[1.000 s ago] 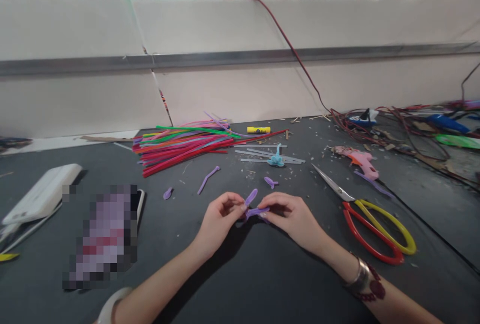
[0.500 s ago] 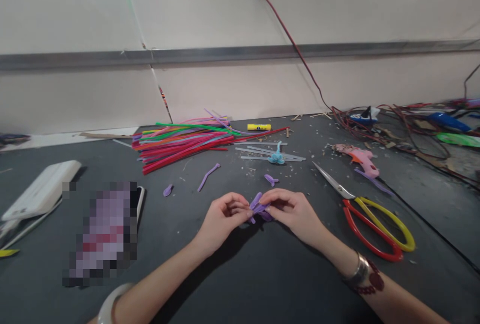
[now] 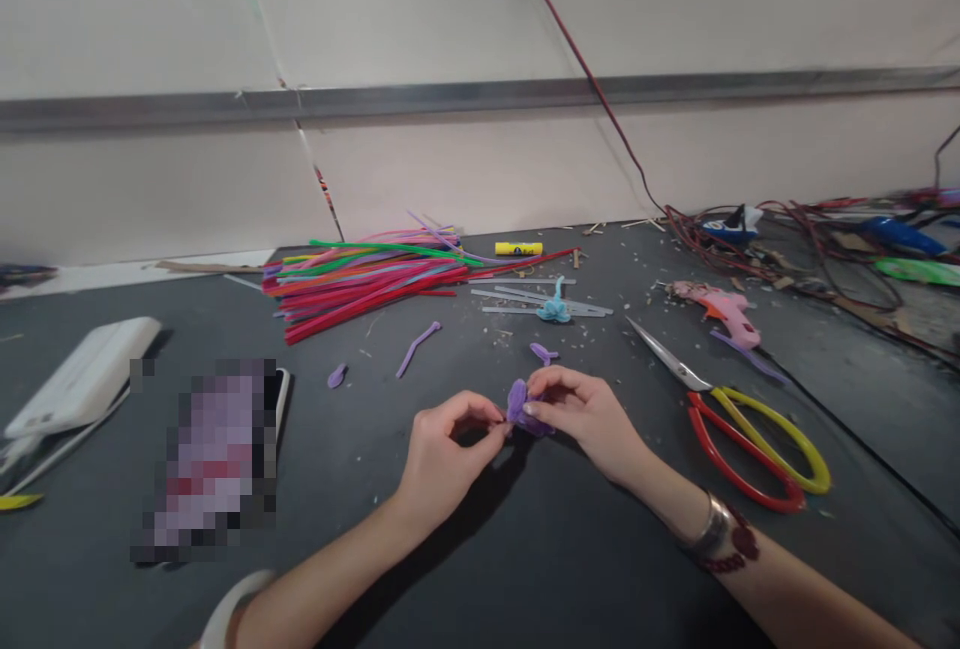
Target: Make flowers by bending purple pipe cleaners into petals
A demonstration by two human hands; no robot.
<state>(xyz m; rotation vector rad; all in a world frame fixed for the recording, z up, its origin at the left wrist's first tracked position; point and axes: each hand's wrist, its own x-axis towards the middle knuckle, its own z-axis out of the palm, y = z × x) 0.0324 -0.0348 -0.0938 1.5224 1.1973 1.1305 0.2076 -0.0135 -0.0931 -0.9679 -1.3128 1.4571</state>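
Observation:
Between my hands is a purple pipe-cleaner piece bent into petal-like loops. My right hand pinches its right side between thumb and fingers. My left hand is closed at its left end, thumb and fingertip pressed on a thin part; the very tip is hidden. Just beyond lies a small purple looped piece. To the left are a purple pipe-cleaner length with a bent end and a small purple loop. A light blue pipe-cleaner figure rests farther back on clear glue sticks.
Scissors with red and yellow handles lie right of my hands, near a pink glue gun with a black cord. Coloured pipe cleaners lie at the back beside a yellow tube. A phone and white power bank are left.
The purple piece has turned, so a rounded loop now faces up. My left fingers have shifted to its lower left end, and my right hand has a fuller pinch on it.

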